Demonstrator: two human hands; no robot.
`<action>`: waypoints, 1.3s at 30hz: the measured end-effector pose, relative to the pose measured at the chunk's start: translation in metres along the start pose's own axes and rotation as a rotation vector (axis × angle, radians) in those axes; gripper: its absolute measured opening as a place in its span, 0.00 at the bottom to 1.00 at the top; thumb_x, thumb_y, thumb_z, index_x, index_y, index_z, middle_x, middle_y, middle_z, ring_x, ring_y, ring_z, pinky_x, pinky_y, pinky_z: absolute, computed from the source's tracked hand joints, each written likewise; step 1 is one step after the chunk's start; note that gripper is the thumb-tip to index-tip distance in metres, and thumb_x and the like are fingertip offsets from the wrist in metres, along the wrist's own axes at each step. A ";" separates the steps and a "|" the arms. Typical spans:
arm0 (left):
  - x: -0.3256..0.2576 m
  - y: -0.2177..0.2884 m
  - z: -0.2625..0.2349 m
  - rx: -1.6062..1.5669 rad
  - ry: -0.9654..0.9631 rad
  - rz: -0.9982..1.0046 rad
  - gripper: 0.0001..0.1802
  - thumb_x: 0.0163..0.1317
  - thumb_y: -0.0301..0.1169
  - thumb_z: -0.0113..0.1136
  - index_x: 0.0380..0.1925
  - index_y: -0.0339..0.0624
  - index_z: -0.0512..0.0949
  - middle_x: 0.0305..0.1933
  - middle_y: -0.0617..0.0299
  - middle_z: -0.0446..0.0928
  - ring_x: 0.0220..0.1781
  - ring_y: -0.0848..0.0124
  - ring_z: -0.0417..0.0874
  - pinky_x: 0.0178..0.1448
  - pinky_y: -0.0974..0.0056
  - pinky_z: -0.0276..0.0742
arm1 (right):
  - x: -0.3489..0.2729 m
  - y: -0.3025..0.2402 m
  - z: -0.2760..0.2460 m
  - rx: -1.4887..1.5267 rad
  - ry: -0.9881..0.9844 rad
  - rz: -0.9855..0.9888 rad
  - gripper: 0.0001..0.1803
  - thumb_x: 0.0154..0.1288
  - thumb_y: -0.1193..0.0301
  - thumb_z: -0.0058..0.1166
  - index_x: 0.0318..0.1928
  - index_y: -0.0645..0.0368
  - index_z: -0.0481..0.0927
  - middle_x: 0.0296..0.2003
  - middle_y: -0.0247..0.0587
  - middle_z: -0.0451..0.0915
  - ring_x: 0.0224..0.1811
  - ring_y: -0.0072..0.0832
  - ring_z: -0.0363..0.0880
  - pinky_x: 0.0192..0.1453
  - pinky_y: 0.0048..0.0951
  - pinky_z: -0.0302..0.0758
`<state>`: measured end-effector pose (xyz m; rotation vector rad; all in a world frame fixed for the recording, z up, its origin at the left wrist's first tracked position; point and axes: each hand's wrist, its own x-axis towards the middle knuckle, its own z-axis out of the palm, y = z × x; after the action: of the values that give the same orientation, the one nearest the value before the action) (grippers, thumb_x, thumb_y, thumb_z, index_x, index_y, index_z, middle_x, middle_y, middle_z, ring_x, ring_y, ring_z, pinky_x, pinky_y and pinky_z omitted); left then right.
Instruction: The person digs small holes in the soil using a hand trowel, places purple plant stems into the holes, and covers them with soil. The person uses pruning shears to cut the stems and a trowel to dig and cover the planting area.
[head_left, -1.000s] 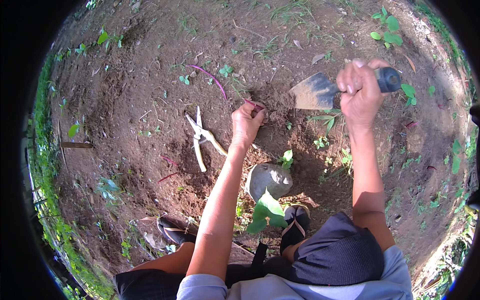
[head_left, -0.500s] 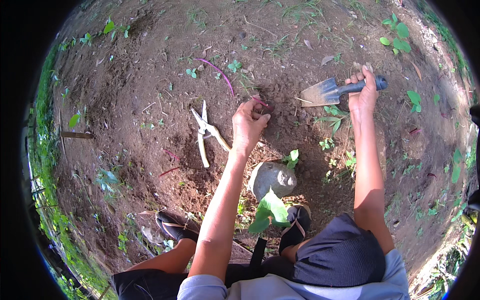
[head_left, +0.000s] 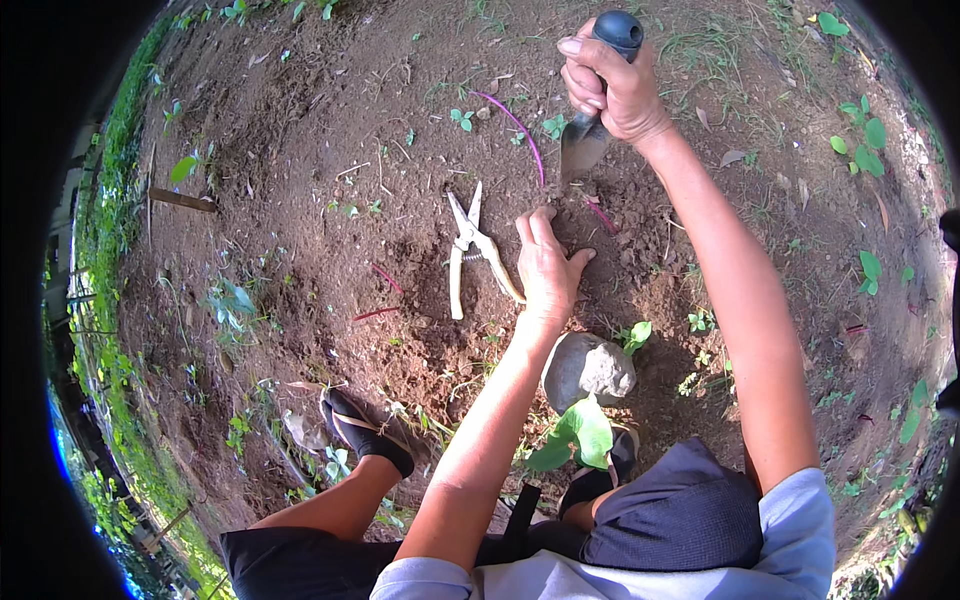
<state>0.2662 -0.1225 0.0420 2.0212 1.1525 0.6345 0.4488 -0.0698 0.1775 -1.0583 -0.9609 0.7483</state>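
Note:
My right hand (head_left: 612, 88) grips the dark handle of a hand trowel (head_left: 586, 143), its blade pointing down with the tip at the soil. Nearer to me, my left hand (head_left: 548, 266) rests on the dug soil with its thumb apart from its fingers and nothing visible in it. A curved magenta stem (head_left: 522, 128) lies beyond the left fingertips. A short magenta piece of stem (head_left: 601, 215) sticks out of the loose soil just right of them. Pruning shears (head_left: 472, 248) with cream handles lie on the ground left of my left hand, blades apart.
A grey stone (head_left: 585, 370) sits between my forearms, close to a broad green leaf (head_left: 580, 436) and my sandalled feet. Two more magenta pieces (head_left: 376, 313) lie left of the shears. A wooden stick (head_left: 182, 199) lies at far left. Small green plants (head_left: 868, 140) grow at right.
My right hand has swung the trowel from the right to the far middle and turned its blade downward. My left hand has let go of the short magenta stem, which now stands in the soil.

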 end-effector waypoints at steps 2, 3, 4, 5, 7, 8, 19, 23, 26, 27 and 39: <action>0.003 -0.002 0.002 -0.012 0.033 -0.001 0.37 0.36 0.27 0.77 0.49 0.42 0.69 0.46 0.55 0.66 0.27 0.67 0.75 0.39 0.62 0.77 | 0.014 0.031 -0.015 0.282 0.035 0.175 0.10 0.58 0.67 0.57 0.25 0.48 0.69 0.11 0.26 0.63 0.08 0.17 0.59 0.10 0.23 0.58; 0.002 -0.003 0.002 -0.022 0.045 0.002 0.37 0.36 0.27 0.78 0.48 0.42 0.69 0.46 0.55 0.65 0.27 0.67 0.74 0.39 0.62 0.77 | 0.015 0.045 -0.017 0.417 -0.002 0.364 0.11 0.58 0.66 0.58 0.25 0.48 0.69 0.11 0.25 0.63 0.07 0.17 0.59 0.10 0.22 0.57; 0.002 -0.003 0.002 -0.012 0.006 -0.004 0.37 0.36 0.26 0.78 0.49 0.41 0.69 0.46 0.55 0.65 0.27 0.68 0.75 0.39 0.62 0.77 | 0.018 0.050 -0.022 0.444 -0.087 0.427 0.11 0.59 0.64 0.57 0.25 0.48 0.69 0.12 0.24 0.63 0.07 0.17 0.59 0.09 0.22 0.56; 0.004 -0.003 0.002 0.000 -0.026 -0.004 0.36 0.36 0.26 0.77 0.49 0.41 0.70 0.47 0.55 0.65 0.27 0.68 0.75 0.38 0.62 0.77 | 0.019 0.050 -0.024 0.388 -0.082 0.421 0.12 0.60 0.62 0.57 0.25 0.47 0.69 0.12 0.25 0.63 0.07 0.17 0.59 0.09 0.22 0.57; 0.005 -0.005 0.000 0.030 -0.074 0.003 0.35 0.37 0.25 0.77 0.48 0.40 0.71 0.47 0.56 0.66 0.28 0.69 0.75 0.38 0.63 0.77 | 0.022 0.029 -0.026 0.364 -0.113 0.250 0.14 0.61 0.57 0.57 0.26 0.47 0.69 0.12 0.27 0.65 0.08 0.18 0.60 0.09 0.21 0.57; 0.005 -0.005 -0.001 0.031 -0.078 0.008 0.33 0.38 0.24 0.76 0.48 0.40 0.72 0.48 0.56 0.66 0.27 0.70 0.74 0.38 0.64 0.77 | 0.021 0.016 -0.022 0.390 -0.143 0.082 0.14 0.61 0.55 0.56 0.27 0.47 0.70 0.13 0.29 0.66 0.08 0.19 0.60 0.10 0.21 0.58; -0.004 -0.014 -0.009 -0.356 -0.078 -0.067 0.38 0.40 0.20 0.76 0.48 0.42 0.61 0.32 0.65 0.64 0.29 0.79 0.66 0.32 0.74 0.71 | 0.010 0.033 0.021 0.449 -0.210 0.145 0.26 0.68 0.43 0.38 0.32 0.54 0.67 0.17 0.31 0.65 0.10 0.15 0.59 0.12 0.17 0.59; -0.006 -0.017 -0.012 -0.380 -0.123 -0.086 0.39 0.41 0.27 0.78 0.49 0.40 0.60 0.32 0.67 0.64 0.31 0.79 0.65 0.35 0.73 0.70 | 0.029 0.031 0.006 0.393 -0.189 0.096 0.34 0.64 0.38 0.39 0.26 0.60 0.72 0.10 0.38 0.69 0.05 0.23 0.62 0.07 0.23 0.60; -0.006 -0.017 -0.015 -0.484 -0.124 -0.144 0.45 0.37 0.40 0.81 0.49 0.39 0.60 0.33 0.67 0.63 0.32 0.79 0.64 0.38 0.73 0.70 | 0.038 0.019 0.012 0.491 -0.526 -0.117 0.27 0.69 0.43 0.37 0.32 0.56 0.67 0.16 0.31 0.65 0.10 0.14 0.58 0.11 0.17 0.59; -0.006 -0.017 -0.016 -0.519 -0.109 -0.151 0.46 0.36 0.42 0.82 0.49 0.39 0.60 0.34 0.67 0.63 0.32 0.79 0.64 0.38 0.73 0.70 | 0.035 0.021 0.018 0.426 -0.426 -0.060 0.28 0.69 0.43 0.37 0.31 0.57 0.67 0.16 0.31 0.65 0.09 0.13 0.58 0.09 0.16 0.58; -0.004 -0.022 -0.017 -0.696 -0.041 -0.132 0.27 0.59 0.41 0.64 0.46 0.40 0.60 0.33 0.67 0.61 0.32 0.78 0.61 0.37 0.72 0.65 | 0.031 0.029 0.011 0.691 -0.310 0.119 0.34 0.64 0.37 0.38 0.27 0.59 0.73 0.13 0.38 0.70 0.05 0.23 0.61 0.07 0.23 0.59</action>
<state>0.2406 -0.1126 0.0353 1.3504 0.8677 0.7890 0.4495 -0.0293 0.1608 -0.3985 -0.8035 1.2554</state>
